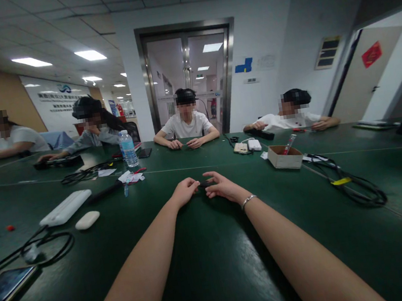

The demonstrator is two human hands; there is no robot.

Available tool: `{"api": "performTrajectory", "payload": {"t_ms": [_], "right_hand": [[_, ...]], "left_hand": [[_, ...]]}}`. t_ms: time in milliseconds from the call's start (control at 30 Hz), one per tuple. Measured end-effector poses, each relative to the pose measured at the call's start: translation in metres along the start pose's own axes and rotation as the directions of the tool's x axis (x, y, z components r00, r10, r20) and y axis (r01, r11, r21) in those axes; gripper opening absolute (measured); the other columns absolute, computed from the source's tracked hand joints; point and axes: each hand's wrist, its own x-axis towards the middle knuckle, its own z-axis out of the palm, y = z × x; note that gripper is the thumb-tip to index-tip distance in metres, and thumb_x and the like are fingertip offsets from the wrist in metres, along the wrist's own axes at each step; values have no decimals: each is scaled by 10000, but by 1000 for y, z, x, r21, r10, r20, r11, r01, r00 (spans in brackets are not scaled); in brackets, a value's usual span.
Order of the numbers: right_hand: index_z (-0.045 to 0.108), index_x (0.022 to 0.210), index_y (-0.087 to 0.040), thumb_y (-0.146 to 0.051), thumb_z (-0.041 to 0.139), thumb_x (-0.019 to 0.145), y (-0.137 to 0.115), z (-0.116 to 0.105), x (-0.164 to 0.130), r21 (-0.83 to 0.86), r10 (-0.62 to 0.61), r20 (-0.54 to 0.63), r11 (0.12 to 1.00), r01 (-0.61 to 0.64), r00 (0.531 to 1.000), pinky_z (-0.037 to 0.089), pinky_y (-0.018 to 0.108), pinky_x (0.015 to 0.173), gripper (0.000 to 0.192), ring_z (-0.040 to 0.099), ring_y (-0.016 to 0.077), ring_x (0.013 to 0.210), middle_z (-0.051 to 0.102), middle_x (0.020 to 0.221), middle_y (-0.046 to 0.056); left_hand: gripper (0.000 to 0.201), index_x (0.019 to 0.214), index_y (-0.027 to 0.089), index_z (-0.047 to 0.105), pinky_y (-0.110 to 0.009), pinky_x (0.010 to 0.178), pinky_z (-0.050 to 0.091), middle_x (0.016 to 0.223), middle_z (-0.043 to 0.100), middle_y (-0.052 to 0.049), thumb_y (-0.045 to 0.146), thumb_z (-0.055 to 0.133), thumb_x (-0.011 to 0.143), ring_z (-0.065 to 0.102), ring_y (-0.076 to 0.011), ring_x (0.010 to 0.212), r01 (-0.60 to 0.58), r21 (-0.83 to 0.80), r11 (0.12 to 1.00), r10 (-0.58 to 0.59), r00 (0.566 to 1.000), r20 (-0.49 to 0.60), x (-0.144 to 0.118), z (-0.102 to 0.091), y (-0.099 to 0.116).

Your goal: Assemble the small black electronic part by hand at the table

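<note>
Over the green table, my left hand [186,192] is closed in a pinch on the left end of a small black object [203,184]. The object is too small and dark to name. My right hand [225,188], with a silver bracelet at the wrist, comes at it from the other side. Its fingers are apart, with the index finger stretched above the object and the others lower. Whether the right fingertips touch the object I cannot tell.
Left of my arms lie a white earbud case [87,220], a white power strip [66,208], a phone [7,292] and black cables. A water bottle [128,149] stands farther back. To the right are a small box [285,157] and coiled cable [360,193]. Several people sit opposite.
</note>
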Motion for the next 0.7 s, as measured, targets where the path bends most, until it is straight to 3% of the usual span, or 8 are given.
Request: {"api": "performTrajectory", "payload": {"t_ms": [67, 200, 367, 500, 633, 700], "right_hand": [[413, 1160, -183, -24, 661, 714, 1, 0, 1, 1, 4, 4, 1000, -4, 1000, 561, 186, 539, 534, 636, 90, 570, 522, 852, 2], [442, 1113, -120, -182, 563, 846, 0, 1, 1, -52, 52, -11, 997, -53, 999, 547, 177, 481, 300, 617, 93, 528, 556, 771, 34], [438, 1156, -201, -66, 690, 701, -1, 2, 0, -52, -18, -13, 998, 17, 1000, 560, 183, 519, 537, 636, 95, 598, 536, 931, 35], [437, 1124, -144, -186, 597, 817, -1, 2, -1, -24, 36, -30, 999, -37, 999, 551, 194, 489, 348, 620, 96, 541, 557, 834, 46], [434, 1127, -210, -73, 646, 738, -2, 3, -2, -36, -30, -10, 999, 30, 999, 545, 185, 483, 463, 627, 85, 553, 527, 932, 29], [426, 1121, -187, -129, 605, 792, -2, 3, -2, -35, 2, -30, 999, -3, 1000, 531, 182, 449, 379, 622, 90, 523, 533, 901, 39]], "left_hand": [[314, 806, 157, 548, -252, 620, 417, 701, 584, -18, 461, 484, 762, 531, -129, 625, 1, 13, 1000, -1, 1000, -1, 0, 0, 0], [322, 806, 158, 547, -253, 609, 416, 688, 581, -14, 470, 481, 762, 531, -130, 615, -3, 15, 1000, 3, 1000, -9, 0, 0, -1], [302, 799, 164, 545, -257, 624, 425, 697, 590, -14, 457, 482, 766, 539, -130, 622, -5, 12, 1000, 5, 1000, -19, 0, 0, -2], [292, 798, 162, 541, -252, 615, 425, 709, 596, -19, 447, 482, 772, 543, -129, 622, -12, 14, 1000, 13, 1000, -21, -1, 0, 0], [284, 793, 165, 540, -257, 608, 424, 681, 585, -8, 442, 483, 769, 541, -129, 605, -8, 17, 1000, 9, 1000, -30, -1, 1, 1], [286, 788, 165, 540, -256, 608, 423, 676, 583, -6, 445, 482, 766, 538, -128, 602, -4, 22, 1000, 5, 999, -33, -1, 1, 0]]}}
